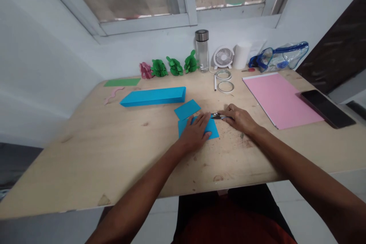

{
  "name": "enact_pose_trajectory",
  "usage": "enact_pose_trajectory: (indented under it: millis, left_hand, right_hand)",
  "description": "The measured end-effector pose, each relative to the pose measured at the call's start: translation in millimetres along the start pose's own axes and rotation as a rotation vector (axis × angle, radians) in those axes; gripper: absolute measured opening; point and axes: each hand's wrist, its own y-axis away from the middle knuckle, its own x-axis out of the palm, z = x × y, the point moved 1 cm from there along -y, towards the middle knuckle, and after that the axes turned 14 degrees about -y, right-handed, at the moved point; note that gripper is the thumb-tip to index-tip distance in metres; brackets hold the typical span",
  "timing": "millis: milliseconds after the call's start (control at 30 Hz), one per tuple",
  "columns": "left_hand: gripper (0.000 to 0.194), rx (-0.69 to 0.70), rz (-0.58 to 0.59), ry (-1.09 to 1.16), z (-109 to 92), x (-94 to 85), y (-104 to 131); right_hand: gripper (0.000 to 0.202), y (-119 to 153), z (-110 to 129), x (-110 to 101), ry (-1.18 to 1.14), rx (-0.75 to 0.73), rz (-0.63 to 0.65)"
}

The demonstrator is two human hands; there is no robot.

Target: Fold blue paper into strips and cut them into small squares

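Note:
My left hand (196, 133) lies flat with fingers stretched out on a piece of blue paper (214, 130), pressing it against the table. Closed around the handles of a small pair of scissors (219, 116) is my right hand (239, 119). The blades point left and meet the paper's upper right edge, by my left fingertips. Just behind my left hand is a second blue paper piece (187, 109), set at a slant. Farther back and left rests a long folded blue paper (154, 96). My left hand hides part of the sheet under it.
Pink sheets (283, 99) and a black phone (326, 107) lie right. Along the wall stand green paper flowers (175, 66), a pink one (145, 70), a bottle (202, 51), a fan (223, 57) and a clear pouch (286, 57). Tape rolls (225, 86) lie before the fan.

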Motion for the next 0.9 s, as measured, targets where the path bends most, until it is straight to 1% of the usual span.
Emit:
enact_pose_trajectory:
  millis: [267, 500, 733, 833, 900]
  left_hand:
    - [0.064, -0.001, 0.033, -0.072, -0.1, 0.4, 0.1]
    - [0.063, 0.015, 0.0, -0.145, -0.4, 4.8, 1.6]
    - [0.06, 0.024, -0.03, -0.193, -0.5, 8.1, 2.0]
    - [0.057, 0.03, -0.043, -0.173, -0.5, 7.4, 2.0]
    - [0.056, 0.031, -0.054, -0.136, 0.4, 5.6, 2.8]
  right_hand:
    - [0.035, 24.4, 0.0, -2.2, -0.071, -0.106, 0.035]
    - [0.035, 44.8, 6.2, -4.4, -0.13, -0.142, 0.056]
    - [0.035, 54.7, 11.5, -10.2, -0.168, -0.134, 0.085]
    - [0.036, 62.1, 13.3, -15.0, -0.193, -0.127, 0.106]
    - [0.037, 68.3, 13.2, -17.3, -0.237, -0.107, 0.095]
